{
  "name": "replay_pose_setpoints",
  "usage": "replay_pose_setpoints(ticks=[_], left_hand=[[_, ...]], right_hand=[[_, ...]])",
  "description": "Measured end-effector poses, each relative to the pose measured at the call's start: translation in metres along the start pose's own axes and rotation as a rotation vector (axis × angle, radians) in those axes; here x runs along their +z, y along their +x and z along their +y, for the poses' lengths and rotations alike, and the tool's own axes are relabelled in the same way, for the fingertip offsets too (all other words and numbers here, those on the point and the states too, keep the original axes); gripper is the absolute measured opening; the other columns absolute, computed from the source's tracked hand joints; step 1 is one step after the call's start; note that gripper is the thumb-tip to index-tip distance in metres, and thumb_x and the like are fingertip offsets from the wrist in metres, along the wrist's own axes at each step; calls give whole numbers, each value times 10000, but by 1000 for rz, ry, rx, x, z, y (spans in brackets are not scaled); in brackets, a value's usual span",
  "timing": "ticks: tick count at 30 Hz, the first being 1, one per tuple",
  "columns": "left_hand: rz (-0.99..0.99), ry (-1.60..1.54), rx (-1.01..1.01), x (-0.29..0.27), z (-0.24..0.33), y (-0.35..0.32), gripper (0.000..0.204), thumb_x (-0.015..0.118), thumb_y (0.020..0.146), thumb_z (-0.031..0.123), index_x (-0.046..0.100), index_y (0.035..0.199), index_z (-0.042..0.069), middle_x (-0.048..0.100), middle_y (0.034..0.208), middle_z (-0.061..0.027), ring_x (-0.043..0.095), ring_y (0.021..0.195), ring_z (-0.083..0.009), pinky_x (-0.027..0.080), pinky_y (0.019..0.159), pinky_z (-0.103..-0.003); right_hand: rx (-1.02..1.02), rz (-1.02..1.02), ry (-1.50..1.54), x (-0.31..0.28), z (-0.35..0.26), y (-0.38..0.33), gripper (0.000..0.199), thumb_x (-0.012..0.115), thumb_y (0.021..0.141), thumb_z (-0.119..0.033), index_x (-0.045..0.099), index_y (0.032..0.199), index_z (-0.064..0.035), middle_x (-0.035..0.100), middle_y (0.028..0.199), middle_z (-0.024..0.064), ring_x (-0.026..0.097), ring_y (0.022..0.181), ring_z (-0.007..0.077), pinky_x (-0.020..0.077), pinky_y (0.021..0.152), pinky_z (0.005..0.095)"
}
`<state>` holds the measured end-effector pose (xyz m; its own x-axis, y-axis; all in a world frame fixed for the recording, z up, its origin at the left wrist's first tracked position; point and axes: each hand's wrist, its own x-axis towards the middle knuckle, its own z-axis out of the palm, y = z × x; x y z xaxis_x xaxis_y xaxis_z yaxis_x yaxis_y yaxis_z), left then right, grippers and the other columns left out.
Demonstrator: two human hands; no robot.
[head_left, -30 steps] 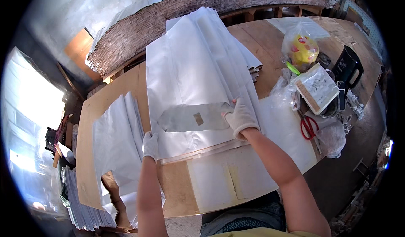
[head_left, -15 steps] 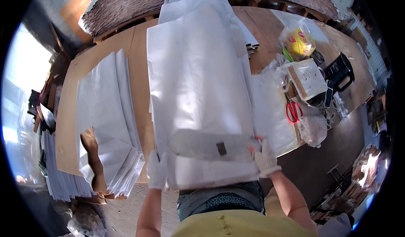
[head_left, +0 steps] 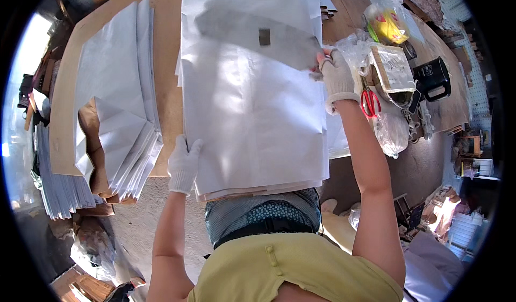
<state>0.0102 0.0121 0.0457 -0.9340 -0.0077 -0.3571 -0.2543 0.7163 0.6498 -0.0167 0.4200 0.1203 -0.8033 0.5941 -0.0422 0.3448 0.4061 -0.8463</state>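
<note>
Looking at this stack of big white paper sheets [head_left: 252,114] on the wooden table [head_left: 166,60], I'd say each sheet is light and floppy, prone to creasing, while the whole pile looks heavy-ish and likely to slide on itself. The gloved left hand [head_left: 184,165] presses flat against the stack's near left edge, fingers spread and not gripping anything. The gloved right hand [head_left: 337,79] is up at the far right edge, fingers pinched on a grey strip [head_left: 258,33] lying across the top sheet. Best grip is probably at edges or corners with both hands, kept taut. A second folded paper pile [head_left: 115,103] sits to the left, red scissors [head_left: 370,102] and plastic bags [head_left: 389,132] on the right.
</note>
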Motion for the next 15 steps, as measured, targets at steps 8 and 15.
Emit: replay_pose_setpoints(ticks=[8, 15], left_hand=[[386, 172, 397, 2, -36, -30, 513, 760, 957, 233, 620, 1406, 31, 717, 1243, -187, 692, 1179, -363, 538, 1028, -454], [-6, 205, 723, -20, -34, -9, 287, 679, 957, 32, 727, 1231, -39, 697, 1362, -231, 614, 1345, -429, 483, 1157, -486]], right_hand=[[161, -340, -272, -45, 71, -113, 343, 630, 1008, -148, 622, 1330, -29, 755, 1130, 197, 746, 1042, 290, 566, 910, 414], [322, -388, 29, -53, 75, -151, 372, 519, 1059, -34, 594, 1423, -15, 745, 1174, 118, 704, 1028, 172, 573, 950, 330]])
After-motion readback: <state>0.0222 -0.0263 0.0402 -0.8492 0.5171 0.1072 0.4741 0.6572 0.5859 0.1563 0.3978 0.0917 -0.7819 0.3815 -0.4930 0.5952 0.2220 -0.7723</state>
